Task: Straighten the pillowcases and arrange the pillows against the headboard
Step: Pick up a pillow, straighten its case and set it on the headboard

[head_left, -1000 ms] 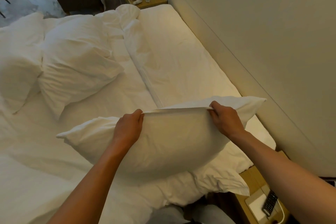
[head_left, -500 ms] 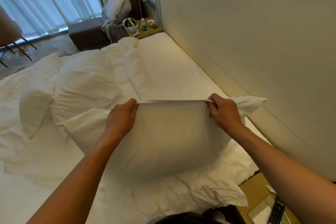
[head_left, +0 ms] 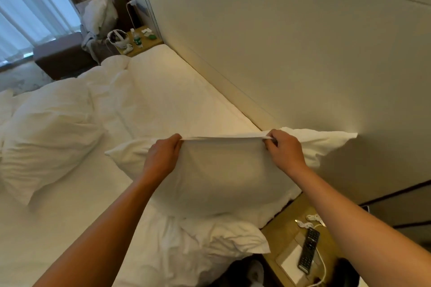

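Note:
I hold a white pillow up over the near end of the bed, its top seam stretched taut between both hands. My left hand pinches the seam's left part and my right hand pinches its right part. The pillow's right corner reaches the beige padded headboard. A second white pillow lies crumpled on the mattress under the held one. A third white pillow lies flat at the left of the bed.
A bare white mattress strip runs along the headboard. A rumpled duvet lies beyond. The near wooden nightstand holds a black remote and white cables. A far nightstand carries a bottle and small items. Curtains and a brown bench stand behind.
Both hands have lifted the pillow and carried it right towards the headboard, so its right corner now touches the panel. My view has tilted up.

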The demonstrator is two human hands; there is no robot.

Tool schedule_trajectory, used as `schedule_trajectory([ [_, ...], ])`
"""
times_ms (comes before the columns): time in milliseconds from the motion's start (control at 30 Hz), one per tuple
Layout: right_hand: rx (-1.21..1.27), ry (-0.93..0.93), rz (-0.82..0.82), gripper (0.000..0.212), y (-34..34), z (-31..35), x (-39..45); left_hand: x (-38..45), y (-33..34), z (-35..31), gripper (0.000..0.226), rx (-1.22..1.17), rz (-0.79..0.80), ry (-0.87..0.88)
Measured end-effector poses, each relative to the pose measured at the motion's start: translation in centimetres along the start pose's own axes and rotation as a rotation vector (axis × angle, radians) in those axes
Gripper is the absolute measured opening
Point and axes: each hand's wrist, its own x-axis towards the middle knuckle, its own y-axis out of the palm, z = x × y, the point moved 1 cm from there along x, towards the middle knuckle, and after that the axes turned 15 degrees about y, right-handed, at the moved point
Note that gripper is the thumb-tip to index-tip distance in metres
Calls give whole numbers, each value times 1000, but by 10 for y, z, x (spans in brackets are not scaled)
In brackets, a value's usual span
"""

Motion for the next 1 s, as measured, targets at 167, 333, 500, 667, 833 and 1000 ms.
schedule_trajectory([
  [167,27,67,54,19,15,-58,3,1,44,-32,26,1,30,-75],
  [333,0,8,121,14,18,-69,7,-2,47,-27,20,-56,82,-100],
  [500,-76,8,105,10,16,-74,16,4,40,-16,10,-6,78,-111],
  [667,-69,-11,88,23,12,-59,28,18,27,-5,16,57,57,-86],
  [833,-139,-16,89,25,10,-41,31,27,19,6,18,106,90,-20],
  [1000,-245,26,68,20,9,-29,37,33,22,23,15,-4,168,-63],
])
